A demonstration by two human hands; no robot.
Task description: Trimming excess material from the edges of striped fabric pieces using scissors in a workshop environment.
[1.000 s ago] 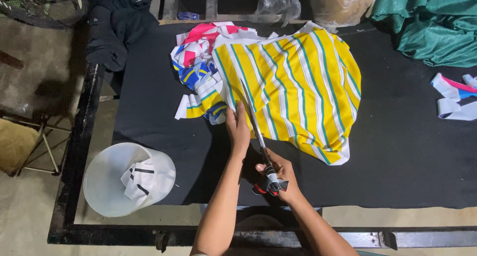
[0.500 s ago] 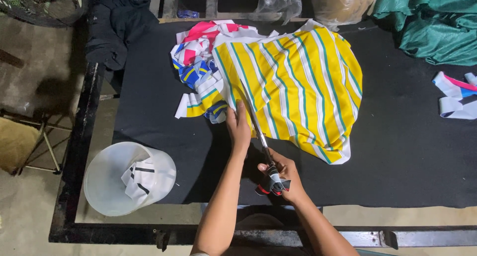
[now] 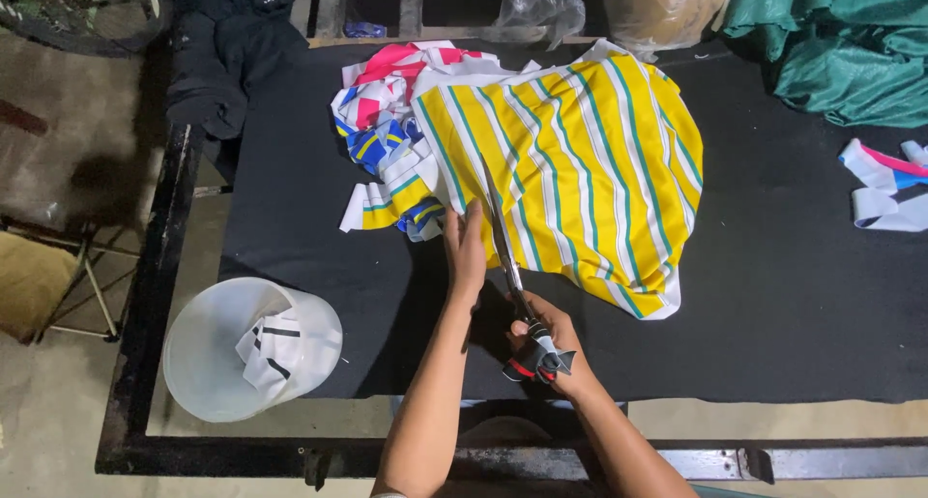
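Observation:
A yellow cloth with white and green stripes [image 3: 590, 169] lies spread on the black table [image 3: 793, 314]. My right hand [image 3: 543, 336] grips the handles of long scissors [image 3: 505, 251], whose blades run into the cloth's near left part. My left hand [image 3: 465, 251] lies flat on the cloth's edge just left of the blades, fingers together, pressing the fabric down.
A heap of pink, blue and white scraps [image 3: 387, 131] lies left of the cloth. A white bucket [image 3: 249, 348] with scraps stands at the near left edge. Green fabric [image 3: 841, 43] is at the back right, loose strips [image 3: 884, 189] at the right edge, dark cloth [image 3: 227, 53] back left.
The scissors' blades have moved a little farther into the striped cloth. My left hand stays pressed beside them.

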